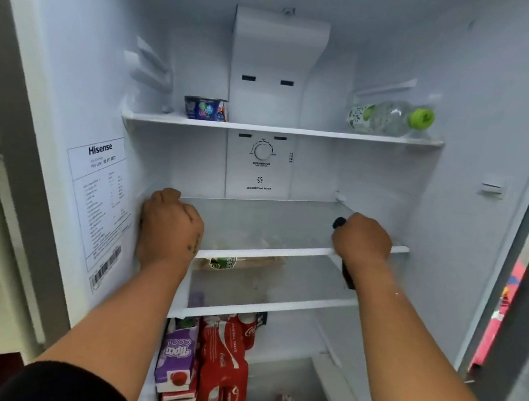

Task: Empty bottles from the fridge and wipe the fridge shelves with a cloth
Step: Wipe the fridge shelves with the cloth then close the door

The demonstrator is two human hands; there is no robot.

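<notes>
left hand [170, 223] curled, right hand [362, 239] gripping

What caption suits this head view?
Left hand on the middle shelf, right hand gripping a dark object; a bottle lies above.

1. this looks like a home kitchen: the view is into an open household fridge [462, 74] with white walls and glass shelves [279, 129].
2. a maker's rating label [99, 204] is stuck on the left wall, and a temperature dial [262, 151] sits on the far wall.
3. everyday groceries lie inside: a small tub [205, 108] and a water bottle [390, 117] on the top shelf, a juice carton [177, 356] and cola bottles [225, 358] near the bottom.
</notes>
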